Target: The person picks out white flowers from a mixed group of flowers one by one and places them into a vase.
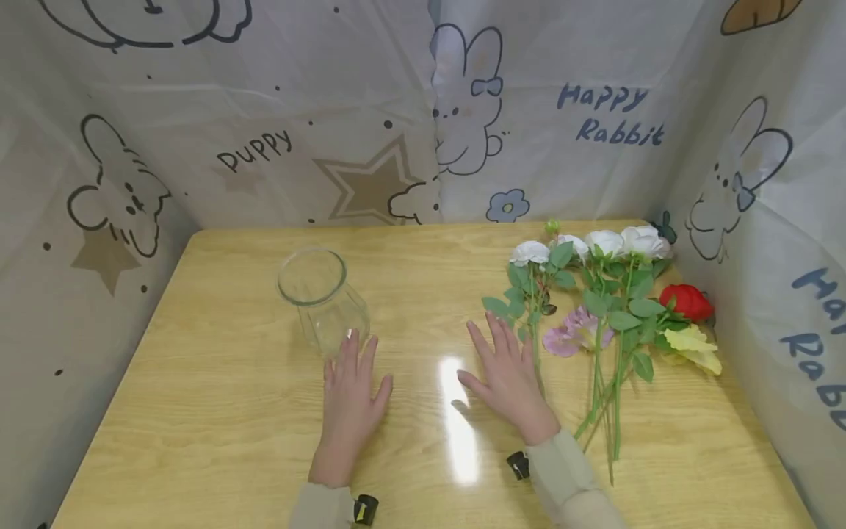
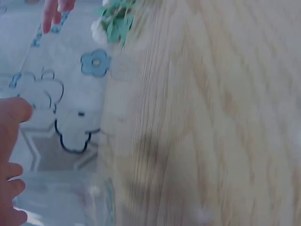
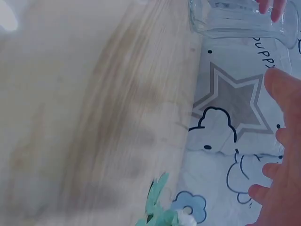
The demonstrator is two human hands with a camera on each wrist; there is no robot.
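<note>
A clear glass vase (image 1: 330, 312) stands upright toward the table's left side. My left hand (image 1: 353, 400) is just in front of it, fingers straight and overlapping its lower part in the head view. To the right, my right hand (image 1: 509, 375) hovers with spread fingers beside the nearest stem of the artificial flowers. Those flowers lie in a loose row: several white roses (image 1: 604, 244) at the back, a purple flower (image 1: 581, 332), a red rose (image 1: 687, 302) and a yellow flower (image 1: 694, 347). Neither hand holds anything. In the right wrist view the vase (image 3: 244, 19) shows at the top.
The wooden table (image 1: 218, 397) is enclosed at the back and sides by a printed cloth (image 1: 264, 95). Green stems (image 1: 617, 411) reach toward the table's front right. Black wrist straps (image 1: 366, 509) sit at both cuffs.
</note>
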